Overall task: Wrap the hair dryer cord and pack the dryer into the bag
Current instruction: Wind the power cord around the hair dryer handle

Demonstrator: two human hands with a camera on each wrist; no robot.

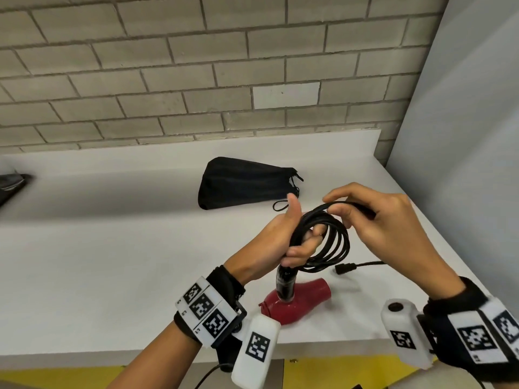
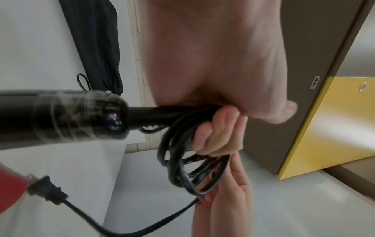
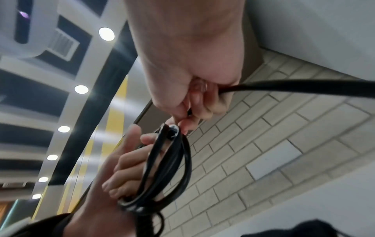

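Nearest our head camera, white wrist-mounted camera housings with black-and-white square markers (image 1: 257,350) sit on our forearms, strapped over black wristbands. Just beyond them we hold the red plastic hair dryer with a black handle (image 1: 292,303) upside down: its red body rests on the white tabletop (image 1: 112,262) near the front edge, handle pointing up. Our left hand (image 1: 276,242) has its fingers curled round the top of that handle and round the coiled black rubber power cord (image 1: 323,237), thumb sticking up; the left wrist view shows several loops gathered against those fingers (image 2: 215,136). Our right hand (image 1: 384,220) pinches the cord at the top of the coil between thumb and curled fingers, with a length of cord running on through the palm. The cord's loose end trails to the right, and its black two-prong plug (image 1: 345,268) hangs free near the dryer's nozzle; whether it touches the table we cannot tell.

Farther back on the tabletop, well apart from the dryer, lies the black fabric drawstring bag (image 1: 241,182), flat on its side, its gathered mouth and string loops toward the right. Behind the table rises a pale grey brick wall (image 1: 196,66); a plain grey panel (image 1: 463,108) stands at the right. Below the table's front edge we see a yellow cabinet front (image 1: 337,369).
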